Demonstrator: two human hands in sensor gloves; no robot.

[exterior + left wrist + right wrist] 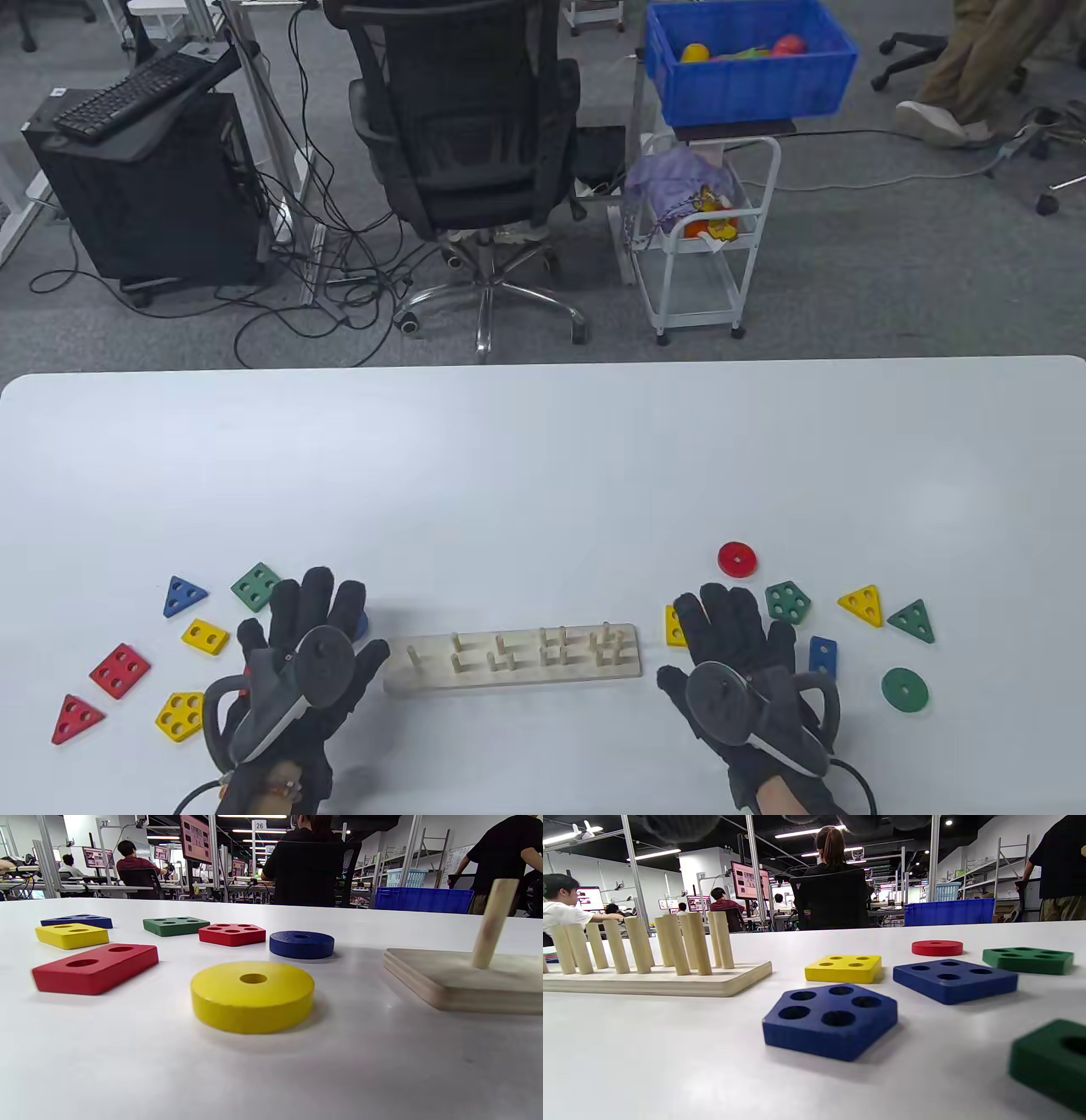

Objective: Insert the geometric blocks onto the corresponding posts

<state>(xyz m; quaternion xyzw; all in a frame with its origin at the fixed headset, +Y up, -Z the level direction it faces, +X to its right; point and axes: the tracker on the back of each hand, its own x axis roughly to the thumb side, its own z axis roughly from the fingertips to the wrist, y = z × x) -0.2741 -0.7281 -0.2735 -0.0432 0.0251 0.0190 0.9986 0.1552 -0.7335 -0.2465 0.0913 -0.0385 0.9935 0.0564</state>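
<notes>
While both hands are lying flat on the table [543, 475] with fingers straight and holding nothing, the blocks are waiting all around them. Nearest, the left hand [297, 654] is covering a yellow ring [252, 995] and a blue ring [301, 943], and the right hand [747, 662] is covering a blue five-hole block [831, 1018]. Between the hands the peg board [513, 660] is sitting with bare pegs. Farther out, a red triangle [76, 717], a red square [120, 670] and a green square [255, 586] are lying on the left, and a green ring [904, 688], a yellow triangle [861, 604] and a red ring [736, 559] are lying on the right. These blocks are looking like painted wood: hard, light, smooth, maybe a bit slippery. They are flat and thick with holes, so pinching the outer edges is probably best, keeping the holes free for the pegs.
</notes>
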